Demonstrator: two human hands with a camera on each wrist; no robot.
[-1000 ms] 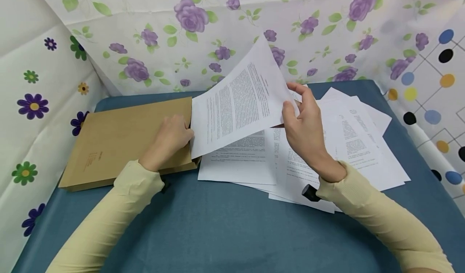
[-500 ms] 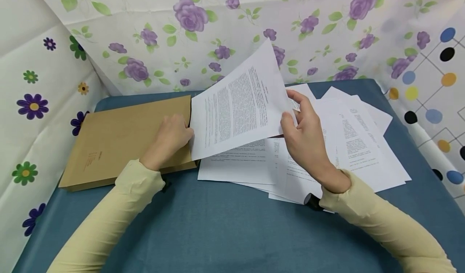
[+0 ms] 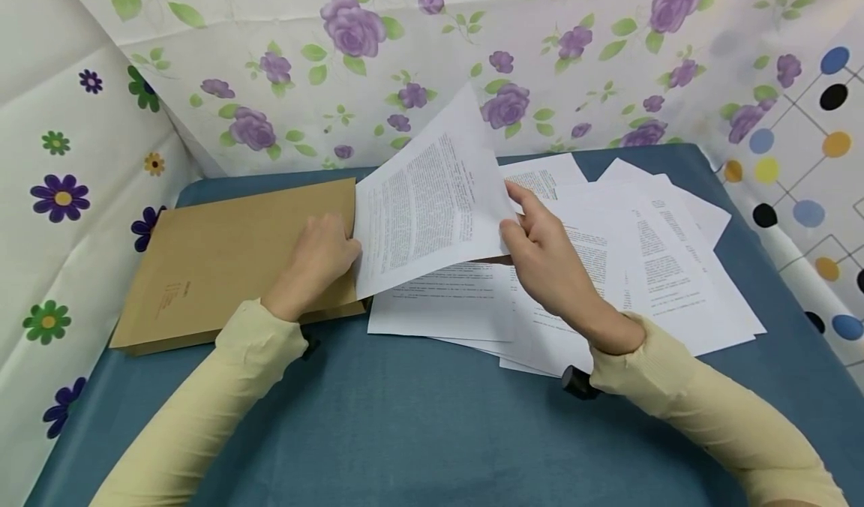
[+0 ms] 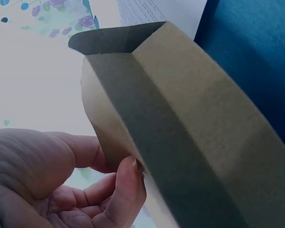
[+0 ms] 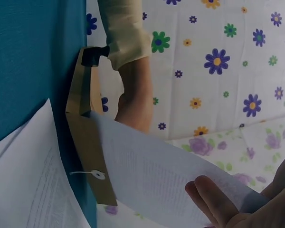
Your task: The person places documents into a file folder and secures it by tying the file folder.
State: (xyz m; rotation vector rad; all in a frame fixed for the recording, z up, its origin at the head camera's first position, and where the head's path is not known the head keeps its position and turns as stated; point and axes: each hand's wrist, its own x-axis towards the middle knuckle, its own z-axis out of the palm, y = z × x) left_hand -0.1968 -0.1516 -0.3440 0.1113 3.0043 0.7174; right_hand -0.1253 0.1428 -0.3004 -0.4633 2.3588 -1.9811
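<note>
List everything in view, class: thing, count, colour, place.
Envelope: one, brown, table's left side.
Closure disc: one, white, on the envelope.
Raised sheet: at least one, white, at the envelope's mouth.
Loose sheets: several, white, table's centre and right.
Table: one, blue, underneath.
Backdrops: three, white with coloured prints, behind and both sides.
Wrist devices: two, black, one per wrist.
Sleeves: two, pale yellow, on arms.
Left hand: one, gripping the envelope.
Right hand: one, holding the raised sheet.

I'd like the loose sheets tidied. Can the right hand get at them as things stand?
Probably yes: the right hand is close to the loose sheets, and the top ones at right look uncovered. It would likely have to release the raised page first.
</note>
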